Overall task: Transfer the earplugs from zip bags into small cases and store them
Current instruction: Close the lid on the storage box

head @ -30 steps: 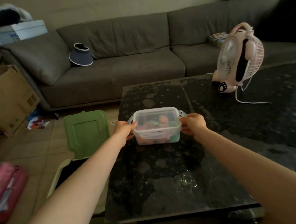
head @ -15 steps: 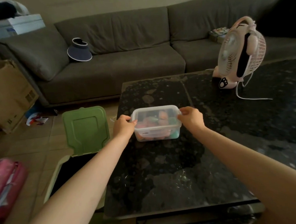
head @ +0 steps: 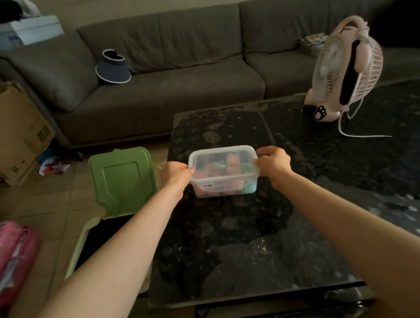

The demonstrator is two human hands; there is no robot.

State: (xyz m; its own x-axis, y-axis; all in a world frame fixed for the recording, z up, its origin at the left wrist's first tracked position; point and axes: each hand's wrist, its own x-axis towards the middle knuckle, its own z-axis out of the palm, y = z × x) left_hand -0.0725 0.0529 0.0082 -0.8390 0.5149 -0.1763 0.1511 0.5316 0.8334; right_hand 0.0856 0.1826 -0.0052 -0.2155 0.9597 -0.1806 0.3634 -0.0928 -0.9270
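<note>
A clear plastic storage box (head: 225, 183) with its lid on sits on the dark stone table (head: 263, 243), near its left edge. Pink, orange and teal small cases show blurred through its walls. My left hand (head: 177, 175) grips the box's left end with fingers curled over the rim. My right hand (head: 273, 162) grips the right end the same way. The side latches are hidden under my fingers. No zip bags are in view.
A pink desk fan (head: 344, 74) with a white cord stands at the table's far right. An open bin with a raised green lid (head: 122, 180) stands on the floor left of the table. A grey sofa (head: 171, 90), a cardboard box (head: 4, 135) and a pink bag (head: 5, 260) surround it.
The side latches that stuck out a second ago are now folded in under my fingers. Both hands have closed in on the box's ends; the box stays in place.
</note>
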